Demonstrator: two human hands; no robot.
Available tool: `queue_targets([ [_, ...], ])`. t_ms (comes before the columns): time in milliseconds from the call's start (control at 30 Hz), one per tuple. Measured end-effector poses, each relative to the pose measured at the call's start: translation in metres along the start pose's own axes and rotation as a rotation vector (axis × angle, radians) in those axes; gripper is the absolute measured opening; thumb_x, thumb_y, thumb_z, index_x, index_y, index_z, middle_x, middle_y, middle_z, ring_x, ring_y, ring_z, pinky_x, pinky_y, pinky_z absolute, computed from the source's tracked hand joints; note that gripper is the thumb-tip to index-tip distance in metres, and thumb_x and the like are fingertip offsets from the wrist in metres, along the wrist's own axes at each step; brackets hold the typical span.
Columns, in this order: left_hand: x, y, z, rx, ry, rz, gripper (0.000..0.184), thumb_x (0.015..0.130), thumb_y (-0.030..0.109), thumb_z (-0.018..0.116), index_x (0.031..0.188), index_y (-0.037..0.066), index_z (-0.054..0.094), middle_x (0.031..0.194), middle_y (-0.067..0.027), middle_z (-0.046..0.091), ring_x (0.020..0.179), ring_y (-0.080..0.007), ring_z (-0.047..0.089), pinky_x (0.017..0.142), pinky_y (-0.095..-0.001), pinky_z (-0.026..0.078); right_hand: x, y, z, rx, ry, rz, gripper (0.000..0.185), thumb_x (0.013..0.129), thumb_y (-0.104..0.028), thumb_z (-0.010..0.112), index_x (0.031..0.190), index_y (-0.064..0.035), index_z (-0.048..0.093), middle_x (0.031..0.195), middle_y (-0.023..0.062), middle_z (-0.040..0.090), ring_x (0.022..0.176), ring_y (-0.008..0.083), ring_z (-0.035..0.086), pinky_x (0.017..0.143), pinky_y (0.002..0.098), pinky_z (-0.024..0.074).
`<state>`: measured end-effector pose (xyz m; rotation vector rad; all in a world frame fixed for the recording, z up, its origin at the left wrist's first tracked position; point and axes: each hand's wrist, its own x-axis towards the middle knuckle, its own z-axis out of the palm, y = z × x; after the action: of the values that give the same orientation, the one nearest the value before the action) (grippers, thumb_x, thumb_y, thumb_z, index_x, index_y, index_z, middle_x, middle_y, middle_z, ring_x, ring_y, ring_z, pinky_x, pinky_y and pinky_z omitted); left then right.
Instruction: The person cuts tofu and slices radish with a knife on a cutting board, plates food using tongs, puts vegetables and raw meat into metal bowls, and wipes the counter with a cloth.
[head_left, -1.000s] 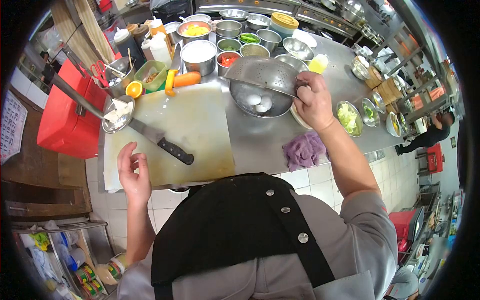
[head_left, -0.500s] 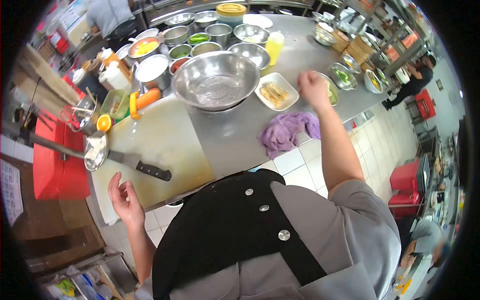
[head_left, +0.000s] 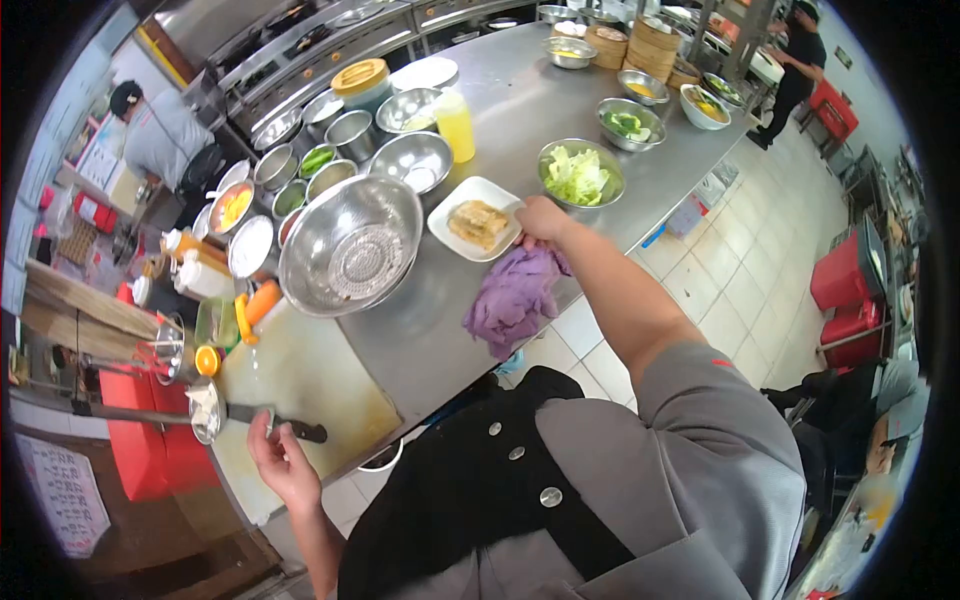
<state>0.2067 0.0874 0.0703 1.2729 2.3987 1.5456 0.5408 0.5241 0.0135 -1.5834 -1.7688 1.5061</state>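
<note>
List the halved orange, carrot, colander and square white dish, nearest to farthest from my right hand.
1. Square white dish, at the right hand.
2. Colander, left of the dish.
3. Carrot, left of the colander.
4. Halved orange, farthest left.

A steel table (head_left: 510, 112) carries a cutting board (head_left: 300, 370). Just beyond the board's far right corner sits a colander (head_left: 350, 240). Right of the board are a white dish (head_left: 448, 233) and a purple cloth (head_left: 515, 300), then, farther off, a lettuce bowl (head_left: 600, 203). Steel bowls (head_left: 410, 160) and a yellow bottle (head_left: 455, 125) stand beyond the board.
</note>
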Motion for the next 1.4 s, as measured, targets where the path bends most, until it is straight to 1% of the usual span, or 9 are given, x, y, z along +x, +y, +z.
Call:
queue_targets([
  [167,-0.01,0.02,0.021,-0.006,-0.028,0.013,0.034,0.1,0.007,0.055,0.132,0.0,0.051,0.125,-0.009,0.053,0.096,-0.0152,0.061,0.083,-0.0286,0.05,-0.011,-0.004,-0.005,0.059,0.008,-0.08,0.03,0.091,-0.013,0.051,0.11,0.0086,0.059,0.074,0.0154,0.069,0.052,0.0204,0.065,0.043,0.0336,0.0485],
  [267,-0.005,0.024,0.024,-0.04,-0.088,0.041,0.035,0.098,0.009,0.058,0.132,0.003,0.053,0.134,-0.0116,0.048,0.09,-0.014,0.059,0.075,-0.0261,0.051,-0.039,-0.008,-0.015,0.137,0.036,-0.121,0.029,0.091,-0.014,0.053,0.11,0.0071,0.06,0.076,0.0144,0.068,0.059,0.0179,0.065,0.045,0.0325,0.0493],
  [367,0.007,0.033,0.026,-0.036,-0.147,0.069,0.035,0.098,0.007,0.057,0.133,0.003,0.052,0.136,-0.0114,0.046,0.089,-0.014,0.059,0.075,-0.0257,0.05,-0.083,-0.002,-0.026,0.205,0.023,-0.115,0.03,0.092,-0.015,0.052,0.11,0.0064,0.06,0.077,0.0136,0.068,0.055,0.0174,0.063,0.044,0.0316,0.0481],
  [500,0.033,0.026,0.043,-0.125,-0.251,0.116,0.036,0.099,0.006,0.053,0.135,0.005,0.05,0.124,-0.0099,0.055,0.089,-0.0127,0.059,0.076,-0.0233,0.048,-0.17,0.028,-0.029,0.3,0.097,-0.021,0.029,0.093,-0.016,0.049,0.112,0.0046,0.059,0.078,0.0131,0.068,0.052,0.0163,0.061,0.044,0.0309,0.0462],
  [600,0.045,0.04,0.068,-0.208,-0.417,0.194,0.038,0.1,0.006,0.051,0.138,0.004,0.048,0.105,-0.0067,0.063,0.094,-0.0131,0.057,0.084,-0.0243,0.045,-0.252,0.067,-0.01,0.383,0.256,0.073,0.03,0.094,-0.014,0.044,0.116,0.0024,0.057,0.077,0.0103,0.066,0.051,0.0152,0.059,0.046,0.0302,0.0444],
  [900,-0.014,0.04,0.157,-0.466,-0.941,0.282,0.038,0.1,0.006,0.052,0.137,0.0,0.048,0.119,-0.0095,0.057,0.095,-0.0135,0.056,0.085,-0.0269,0.046,-0.503,0.203,0.062,0.632,0.787,0.434,0.034,0.092,-0.011,0.04,0.12,0.0042,0.051,0.078,0.0134,0.065,0.051,0.0159,0.06,0.042,0.0301,0.0432],
  [1033,-0.067,0.077,0.182,-0.531,-1.115,0.42,0.036,0.097,0.002,0.055,0.133,-0.001,0.052,0.123,-0.0075,0.053,0.084,-0.0089,0.055,0.077,-0.0243,0.046,-0.603,0.249,0.084,0.751,1.111,0.525,0.034,0.093,-0.012,0.038,0.122,0.0026,0.048,0.08,0.0134,0.066,0.051,0.016,0.06,0.042,0.0303,0.0429],
  [1200,-0.129,0.123,0.205,-0.511,-1.229,0.495,0.034,0.097,0.006,0.059,0.13,-0.001,0.055,0.118,-0.0048,0.05,0.078,-0.0062,0.052,0.068,-0.0218,0.043,-0.726,0.31,0.086,0.908,1.505,0.589,0.029,0.096,-0.015,0.036,0.118,-0.0003,0.047,0.08,0.0119,0.066,0.05,0.0146,0.058,0.04,0.0292,0.0408],
  [1400,-0.262,0.174,0.228,-0.434,-1.332,0.636,0.032,0.097,0.011,0.06,0.127,0.001,0.058,0.118,-0.0048,0.055,0.083,-0.0086,0.052,0.071,-0.0241,0.044,-0.898,0.4,0.06,0.925,1.96,0.575,0.019,0.093,-0.011,0.039,0.106,-0.0025,0.051,0.075,0.0101,0.064,0.048,0.0143,0.056,0.04,0.0293,0.0389],
])
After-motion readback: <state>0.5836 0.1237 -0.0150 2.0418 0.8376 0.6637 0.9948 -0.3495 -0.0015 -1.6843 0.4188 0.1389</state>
